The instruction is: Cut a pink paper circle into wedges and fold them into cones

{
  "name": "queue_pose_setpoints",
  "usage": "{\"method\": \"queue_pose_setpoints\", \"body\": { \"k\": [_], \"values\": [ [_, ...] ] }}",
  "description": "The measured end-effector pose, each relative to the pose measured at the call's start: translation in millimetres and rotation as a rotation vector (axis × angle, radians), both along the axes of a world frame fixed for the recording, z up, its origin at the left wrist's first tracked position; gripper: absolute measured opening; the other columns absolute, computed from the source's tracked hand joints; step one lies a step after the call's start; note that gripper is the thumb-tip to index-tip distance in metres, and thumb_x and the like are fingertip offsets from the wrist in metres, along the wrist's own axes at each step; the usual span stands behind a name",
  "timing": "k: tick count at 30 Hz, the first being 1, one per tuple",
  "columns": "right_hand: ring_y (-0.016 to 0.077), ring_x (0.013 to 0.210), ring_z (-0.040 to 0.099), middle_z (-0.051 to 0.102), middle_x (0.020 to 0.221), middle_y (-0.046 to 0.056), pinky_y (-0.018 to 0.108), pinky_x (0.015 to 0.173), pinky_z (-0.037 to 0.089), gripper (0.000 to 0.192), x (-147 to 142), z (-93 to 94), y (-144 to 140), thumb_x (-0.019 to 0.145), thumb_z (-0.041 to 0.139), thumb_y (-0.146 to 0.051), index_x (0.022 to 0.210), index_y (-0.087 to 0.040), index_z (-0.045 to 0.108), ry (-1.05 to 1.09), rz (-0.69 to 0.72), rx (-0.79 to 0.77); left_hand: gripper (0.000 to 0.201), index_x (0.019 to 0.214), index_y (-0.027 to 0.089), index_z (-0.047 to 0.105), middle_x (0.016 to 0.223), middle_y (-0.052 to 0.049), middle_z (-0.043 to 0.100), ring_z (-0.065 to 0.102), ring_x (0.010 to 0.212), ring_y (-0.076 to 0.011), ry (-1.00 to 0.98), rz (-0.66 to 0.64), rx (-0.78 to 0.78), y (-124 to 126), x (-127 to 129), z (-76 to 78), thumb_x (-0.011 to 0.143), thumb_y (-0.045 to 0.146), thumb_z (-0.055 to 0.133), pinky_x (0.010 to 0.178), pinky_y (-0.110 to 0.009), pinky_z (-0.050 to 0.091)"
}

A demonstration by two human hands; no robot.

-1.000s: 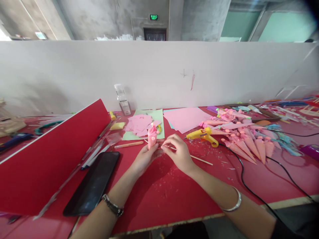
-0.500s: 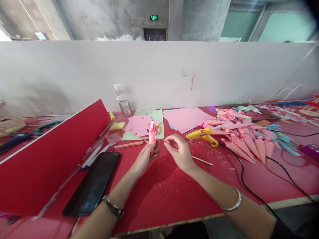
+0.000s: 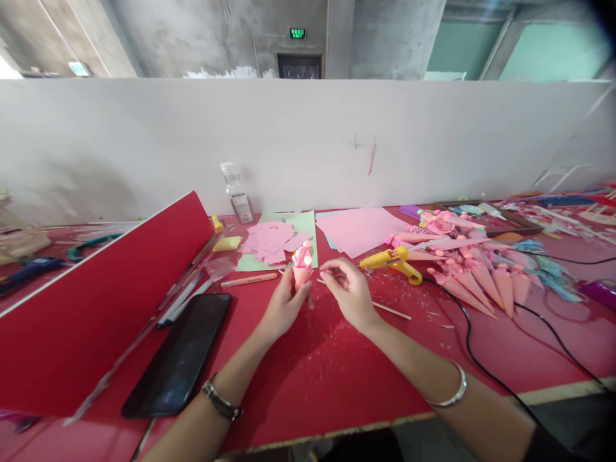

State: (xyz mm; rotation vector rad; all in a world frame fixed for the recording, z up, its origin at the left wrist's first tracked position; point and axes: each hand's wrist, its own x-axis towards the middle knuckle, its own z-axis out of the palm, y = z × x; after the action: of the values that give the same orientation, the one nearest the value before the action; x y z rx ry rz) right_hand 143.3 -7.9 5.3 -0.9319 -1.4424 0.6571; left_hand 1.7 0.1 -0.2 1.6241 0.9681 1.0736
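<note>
My left hand (image 3: 285, 303) grips a small pink paper ice-cream cone (image 3: 302, 276), its fingers wrapped round the cone's side. Pink swirls and little pale balls fill the top of the cone. Just to the right, my right hand (image 3: 350, 292) is apart from the cone, thumb and forefinger pinched together; anything between them is too small to make out. A thin wooden stick (image 3: 392, 311) lies on the table beside and partly behind that hand. The yellow glue gun (image 3: 392, 260) rests on its side beyond the right hand.
Several finished pink cones (image 3: 481, 276) are piled at the right, with black cables (image 3: 464, 340) running past them. Pink paper pieces (image 3: 269, 240) and pink sheets (image 3: 359, 228) lie at the back. A phone (image 3: 178, 356) lies at the left beside a red board (image 3: 110, 295).
My left hand has turned the cone, so its wrapped side and the pale balls now show, and has shifted it slightly right and down. My right hand has barely moved.
</note>
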Motion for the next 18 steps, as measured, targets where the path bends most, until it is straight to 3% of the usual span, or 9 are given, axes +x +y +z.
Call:
{"method": "queue_pose_setpoints", "body": {
  "k": [8, 18],
  "values": [
    [0.0154, 0.082, 0.058, 0.056, 0.085, 0.004, 0.027, 0.071, 0.051, 0.01, -0.1, -1.1, 3.6, 0.077, 0.052, -0.021, 0.084, -0.02, 0.059, 0.079, 0.025, 0.005, 0.016, 0.08, 0.017, 0.043, 0.059, 0.005, 0.053, 0.053, 0.045, -0.0089, 0.061, -0.06, -0.068, -1.1, -1.0, 1.6, 0.081, 0.033, 0.046, 0.052, -0.023, 0.04],
    [0.0147, 0.083, 0.059, 0.059, 0.087, 0.004, 0.028, 0.074, 0.051, 0.012, -0.7, -1.8, 3.5, 0.077, 0.054, -0.023, 0.089, -0.02, 0.054, 0.167, 0.004, -0.038, 0.016, 0.08, 0.017, 0.043, 0.055, 0.005, 0.054, 0.048, 0.04, -0.0084, 0.097, -0.032, -0.055, -0.6, -1.2, 0.0, 0.081, 0.034, 0.045, 0.046, -0.021, 0.037]
  ]
}}
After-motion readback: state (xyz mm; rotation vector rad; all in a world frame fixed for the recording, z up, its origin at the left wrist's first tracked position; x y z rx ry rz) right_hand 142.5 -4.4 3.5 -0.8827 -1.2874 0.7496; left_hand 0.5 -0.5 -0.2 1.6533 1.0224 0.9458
